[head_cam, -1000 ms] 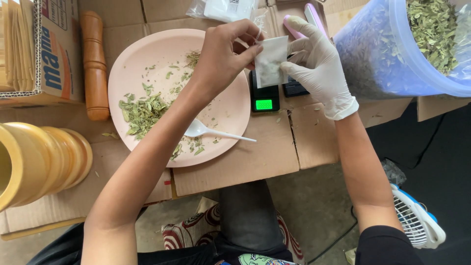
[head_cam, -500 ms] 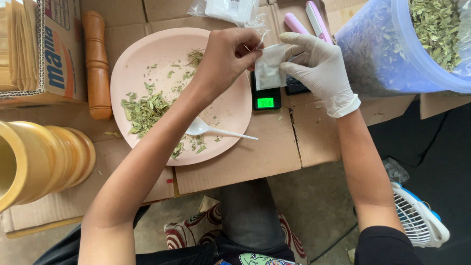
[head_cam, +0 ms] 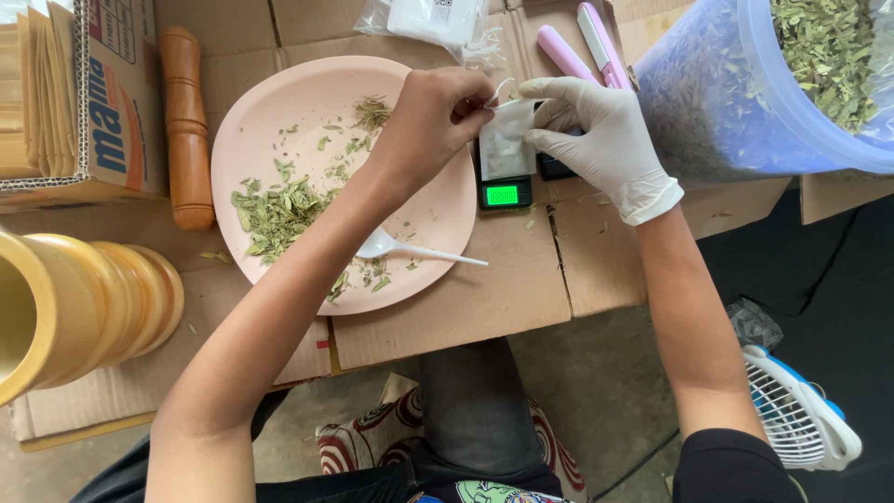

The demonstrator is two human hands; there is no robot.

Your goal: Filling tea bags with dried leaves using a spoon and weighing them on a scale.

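A: Head view: where do we find the bag?

B: Our bare left hand and gloved right hand pinch the small bag together over the scale, at 3 o'clock of the pink plate.

Plate sits centre on flattened cardboard; dried leaves and spoon lie on it. Left of plate: wooden pestle, then a box. Right of plate: small scale, with a pouch over it, pinched between left hand and right hand. Far right: leaf-filled tub.
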